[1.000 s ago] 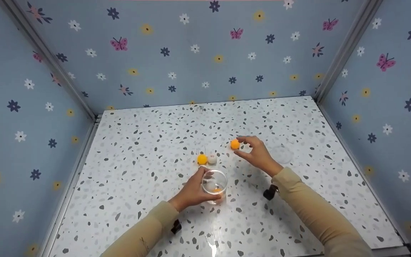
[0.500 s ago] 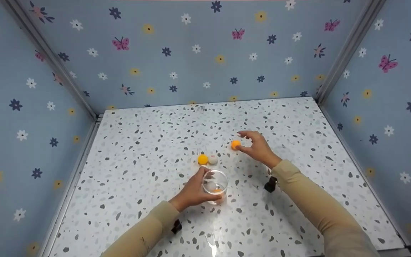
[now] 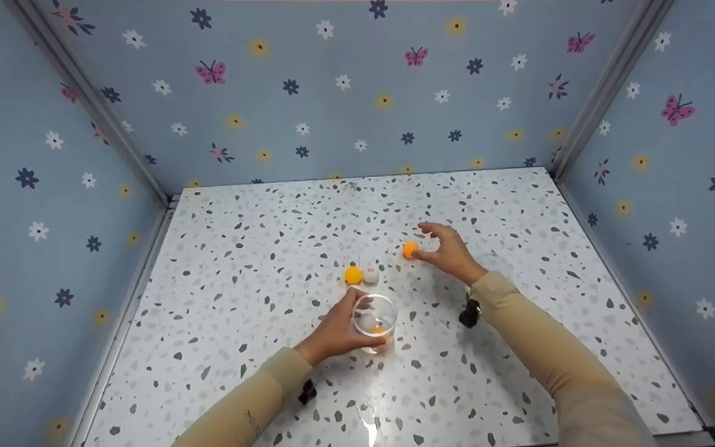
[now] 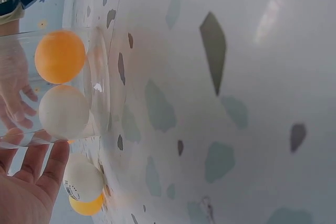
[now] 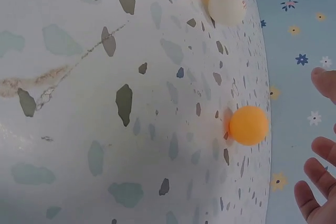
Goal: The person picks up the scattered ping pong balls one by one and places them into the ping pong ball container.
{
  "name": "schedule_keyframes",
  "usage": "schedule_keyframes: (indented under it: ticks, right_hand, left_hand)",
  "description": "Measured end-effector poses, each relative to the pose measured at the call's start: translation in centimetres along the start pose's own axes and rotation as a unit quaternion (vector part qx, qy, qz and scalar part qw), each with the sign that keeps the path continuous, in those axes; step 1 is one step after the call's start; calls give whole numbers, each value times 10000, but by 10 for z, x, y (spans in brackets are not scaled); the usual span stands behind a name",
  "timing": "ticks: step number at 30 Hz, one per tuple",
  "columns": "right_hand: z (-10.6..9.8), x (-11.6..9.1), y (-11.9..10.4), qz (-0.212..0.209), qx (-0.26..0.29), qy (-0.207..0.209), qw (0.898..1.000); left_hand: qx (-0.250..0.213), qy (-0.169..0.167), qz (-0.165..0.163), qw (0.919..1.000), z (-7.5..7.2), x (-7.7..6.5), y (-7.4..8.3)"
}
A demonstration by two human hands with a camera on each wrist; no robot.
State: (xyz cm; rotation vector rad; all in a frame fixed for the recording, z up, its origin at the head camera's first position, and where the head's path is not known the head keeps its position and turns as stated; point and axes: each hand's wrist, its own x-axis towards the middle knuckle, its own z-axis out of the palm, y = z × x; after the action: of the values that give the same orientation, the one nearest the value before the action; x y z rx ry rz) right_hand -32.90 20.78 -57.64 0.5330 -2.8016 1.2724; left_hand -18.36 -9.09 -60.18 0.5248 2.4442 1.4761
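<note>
My left hand point(image 3: 336, 332) grips a clear cup point(image 3: 388, 326) that stands upright on the table, its fingers curled round the side. Through the wall, in the left wrist view, an orange ping-pong ball point(image 4: 60, 56) and a white ping-pong ball point(image 4: 64, 112) show inside. My right hand point(image 3: 454, 253) hovers beside a loose orange ping-pong ball point(image 3: 411, 250), fingers spread; the thumb overlaps that ball in the head view. In the right wrist view the fingers point(image 5: 321, 174) are apart from this ball. Between the hands, a yellow-orange ball point(image 3: 353, 275) and a white printed ball point(image 3: 370, 275) lie side by side.
The white speckled table point(image 3: 258, 248) has blue floral panels point(image 3: 332, 74) on its far, left and right sides. Metal rails point(image 3: 115, 130) run along the panel corners. A dark device point(image 3: 470, 313) sits at the right wrist.
My right hand has shifted slightly away toward the far side, and its thumb has come over the loose orange ball in view. My left hand and the cup stay in place.
</note>
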Motion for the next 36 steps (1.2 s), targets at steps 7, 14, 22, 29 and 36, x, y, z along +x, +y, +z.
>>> schedule_keyframes:
  ticks: [7, 14, 22, 29, 36]
  right_hand:
    - [13, 4, 13, 181, 61, -183, 9996]
    - [21, 8, 22, 522, 10, -406, 9978]
    - [30, 14, 25, 868, -85, -567, 9946]
    - [35, 19, 29, 1112, 66, -536, 9923]
    - [38, 22, 33, 1305, 181, -557, 9897]
  left_hand:
    - [-25, 21, -18, 10000, 0, 0, 2]
    - [44, 24, 95, 9999, 1, 2, 0]
    - [-9, 25, 67, 10000, 0, 1, -3]
    - [0, 52, 1, 10000, 0, 1, -2]
    - [-44, 28, -21, 10000, 2, 0, -2]
